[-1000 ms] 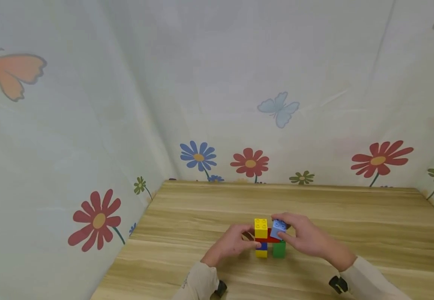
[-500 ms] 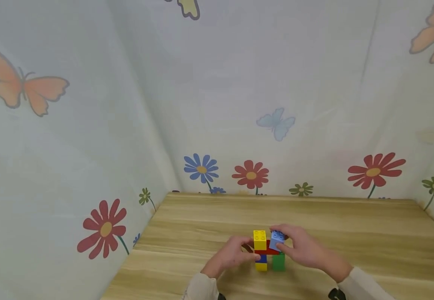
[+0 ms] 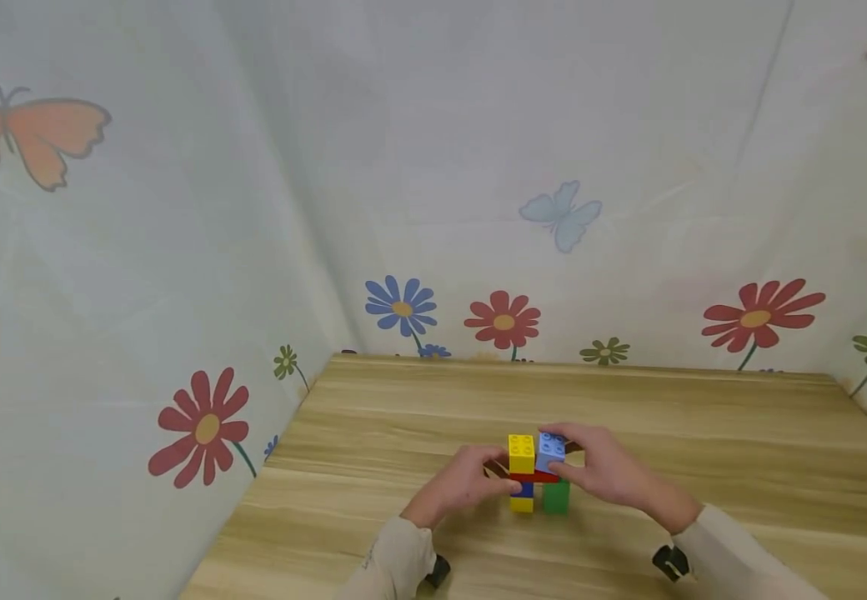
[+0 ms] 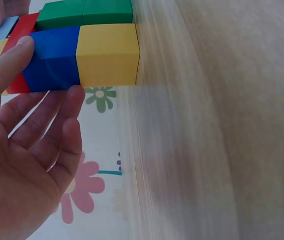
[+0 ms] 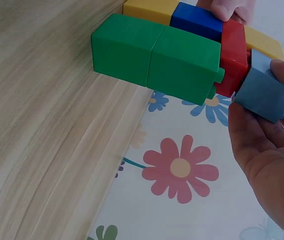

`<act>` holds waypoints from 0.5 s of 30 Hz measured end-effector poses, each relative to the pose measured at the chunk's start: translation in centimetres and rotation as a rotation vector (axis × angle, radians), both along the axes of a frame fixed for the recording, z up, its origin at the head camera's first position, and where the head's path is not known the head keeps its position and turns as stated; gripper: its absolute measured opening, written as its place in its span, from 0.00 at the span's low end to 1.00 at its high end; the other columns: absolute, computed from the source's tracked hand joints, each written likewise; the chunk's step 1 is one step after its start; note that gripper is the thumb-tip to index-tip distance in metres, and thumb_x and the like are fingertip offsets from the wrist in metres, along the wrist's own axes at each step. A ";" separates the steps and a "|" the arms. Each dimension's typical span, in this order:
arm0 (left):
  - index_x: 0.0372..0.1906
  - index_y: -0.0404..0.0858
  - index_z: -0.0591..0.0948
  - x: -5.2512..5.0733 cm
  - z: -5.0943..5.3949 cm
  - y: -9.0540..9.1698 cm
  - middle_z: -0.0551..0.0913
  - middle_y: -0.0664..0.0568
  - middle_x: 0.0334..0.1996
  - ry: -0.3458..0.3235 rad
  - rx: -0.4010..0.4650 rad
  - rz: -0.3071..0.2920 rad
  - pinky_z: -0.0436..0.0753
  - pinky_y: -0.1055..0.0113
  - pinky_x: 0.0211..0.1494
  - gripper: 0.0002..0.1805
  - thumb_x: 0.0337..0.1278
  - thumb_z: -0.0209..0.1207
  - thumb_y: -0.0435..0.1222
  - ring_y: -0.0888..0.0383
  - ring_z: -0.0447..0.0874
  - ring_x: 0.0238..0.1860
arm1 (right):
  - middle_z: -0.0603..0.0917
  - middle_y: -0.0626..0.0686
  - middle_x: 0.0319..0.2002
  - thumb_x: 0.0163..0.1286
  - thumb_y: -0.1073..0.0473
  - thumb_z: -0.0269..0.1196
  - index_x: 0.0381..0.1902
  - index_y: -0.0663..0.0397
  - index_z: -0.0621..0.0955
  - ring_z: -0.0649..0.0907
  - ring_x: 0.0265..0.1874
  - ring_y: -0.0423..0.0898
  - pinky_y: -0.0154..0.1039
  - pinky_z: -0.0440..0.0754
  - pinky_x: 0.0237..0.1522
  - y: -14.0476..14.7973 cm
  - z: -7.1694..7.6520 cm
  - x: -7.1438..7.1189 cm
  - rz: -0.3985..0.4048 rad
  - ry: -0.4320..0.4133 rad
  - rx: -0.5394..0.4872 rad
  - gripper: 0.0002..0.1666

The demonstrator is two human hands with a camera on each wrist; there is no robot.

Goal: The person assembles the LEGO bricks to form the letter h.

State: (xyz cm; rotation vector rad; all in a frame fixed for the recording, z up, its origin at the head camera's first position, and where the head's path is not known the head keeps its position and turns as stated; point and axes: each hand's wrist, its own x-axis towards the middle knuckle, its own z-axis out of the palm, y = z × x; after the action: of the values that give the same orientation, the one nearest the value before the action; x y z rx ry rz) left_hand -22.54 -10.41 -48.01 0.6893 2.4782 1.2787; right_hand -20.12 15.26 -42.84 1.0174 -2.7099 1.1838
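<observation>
A small tower of toy building bricks stands on the wooden table. Its left column has a yellow brick (image 4: 109, 55) under a dark blue brick (image 4: 54, 57); two stacked green bricks (image 5: 186, 62) form the right one. Across both lies a red brick (image 5: 233, 57), with another yellow brick (image 3: 521, 458) on its left end. My left hand (image 3: 466, 482) grips the left column, thumb on the dark blue brick. Between thumb and fingers, my right hand (image 3: 613, 467) pinches a light blue brick (image 3: 550, 458) at the red brick's right end, slightly tilted in the right wrist view.
The wooden table (image 3: 666, 417) stretches out around the tower. Behind it and to the left hangs a pale cloth (image 3: 433, 167) printed with flowers and butterflies. A dark wrist strap (image 3: 671, 563) shows at the right sleeve.
The light blue brick has shifted slightly left and turned straighter beside the top yellow brick, covering more of the red one. My left hand keeps its grip. The head view tilted and came back.
</observation>
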 end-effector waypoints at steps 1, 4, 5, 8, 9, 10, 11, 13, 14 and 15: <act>0.55 0.42 0.88 0.0 0.0 0.0 0.88 0.61 0.46 0.002 -0.003 -0.004 0.82 0.68 0.54 0.14 0.69 0.70 0.40 0.65 0.83 0.45 | 0.86 0.62 0.56 0.71 0.64 0.72 0.66 0.71 0.78 0.86 0.45 0.51 0.57 0.86 0.53 0.0 0.0 0.0 0.002 -0.007 0.002 0.29; 0.55 0.42 0.88 -0.1 0.0 0.0 0.88 0.61 0.46 0.010 -0.011 -0.012 0.82 0.69 0.53 0.14 0.69 0.70 0.40 0.66 0.83 0.45 | 0.86 0.62 0.56 0.72 0.63 0.72 0.66 0.71 0.78 0.86 0.45 0.50 0.55 0.86 0.53 0.1 -0.1 -0.1 0.012 -0.013 0.002 0.29; 0.55 0.42 0.88 -0.1 0.0 0.0 0.88 0.61 0.46 0.010 -0.014 -0.009 0.82 0.69 0.53 0.14 0.69 0.71 0.41 0.66 0.83 0.45 | 0.86 0.62 0.56 0.72 0.63 0.71 0.66 0.71 0.78 0.86 0.45 0.50 0.55 0.87 0.52 0.1 -0.2 -0.2 0.016 -0.010 0.000 0.29; 0.55 0.43 0.88 -0.1 0.1 0.0 0.88 0.61 0.46 0.018 -0.020 -0.005 0.82 0.69 0.53 0.15 0.68 0.71 0.41 0.65 0.83 0.45 | 0.86 0.62 0.56 0.72 0.63 0.71 0.66 0.71 0.78 0.86 0.45 0.49 0.53 0.87 0.52 0.1 -0.3 -0.4 0.016 -0.009 -0.004 0.29; 0.55 0.43 0.88 -0.1 0.1 0.0 0.88 0.61 0.46 0.018 -0.022 -0.003 0.82 0.69 0.54 0.15 0.68 0.71 0.41 0.65 0.83 0.45 | 0.86 0.62 0.57 0.72 0.63 0.71 0.66 0.71 0.78 0.86 0.45 0.49 0.53 0.87 0.52 0.1 -0.3 -0.4 0.019 -0.010 -0.005 0.29; 0.55 0.43 0.88 -0.1 0.2 0.0 0.88 0.61 0.46 0.018 -0.023 -0.002 0.82 0.69 0.54 0.15 0.68 0.71 0.40 0.65 0.83 0.45 | 0.86 0.63 0.57 0.71 0.64 0.72 0.66 0.71 0.78 0.86 0.45 0.49 0.53 0.87 0.52 0.1 -0.3 -0.5 0.021 -0.014 -0.006 0.29; 0.55 0.43 0.88 -0.1 0.1 0.0 0.88 0.62 0.46 0.020 -0.026 -0.001 0.82 0.69 0.54 0.15 0.68 0.71 0.40 0.65 0.83 0.45 | 0.86 0.63 0.57 0.71 0.64 0.72 0.66 0.71 0.78 0.86 0.45 0.49 0.53 0.87 0.52 0.1 -0.4 -0.5 0.024 -0.018 -0.007 0.29; 0.55 0.43 0.88 -0.1 0.1 0.0 0.88 0.62 0.46 0.021 -0.030 -0.001 0.82 0.69 0.54 0.14 0.68 0.71 0.40 0.65 0.83 0.45 | 0.86 0.63 0.56 0.71 0.64 0.72 0.66 0.70 0.78 0.86 0.45 0.49 0.54 0.87 0.52 0.1 -0.4 -0.5 0.026 -0.026 -0.007 0.29; 0.55 0.43 0.88 -0.1 0.1 0.0 0.88 0.62 0.46 0.020 -0.030 -0.001 0.82 0.68 0.54 0.14 0.68 0.71 0.40 0.65 0.82 0.45 | 0.86 0.63 0.56 0.70 0.65 0.72 0.66 0.70 0.78 0.86 0.46 0.50 0.54 0.87 0.52 0.1 -0.4 -0.5 0.026 -0.030 -0.005 0.30; 0.55 0.43 0.88 -0.1 0.1 0.0 0.88 0.62 0.46 0.022 -0.032 -0.003 0.82 0.69 0.54 0.14 0.68 0.71 0.40 0.66 0.82 0.45 | 0.86 0.63 0.56 0.70 0.65 0.73 0.66 0.70 0.78 0.86 0.46 0.50 0.54 0.87 0.52 0.1 -0.4 -0.6 0.029 -0.034 -0.002 0.30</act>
State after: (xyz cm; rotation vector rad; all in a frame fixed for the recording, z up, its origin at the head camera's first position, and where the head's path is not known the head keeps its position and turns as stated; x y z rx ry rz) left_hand -22.61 -10.42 -47.92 0.7026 2.5091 1.2345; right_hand -20.68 15.35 -43.19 1.0496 -2.7284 1.2185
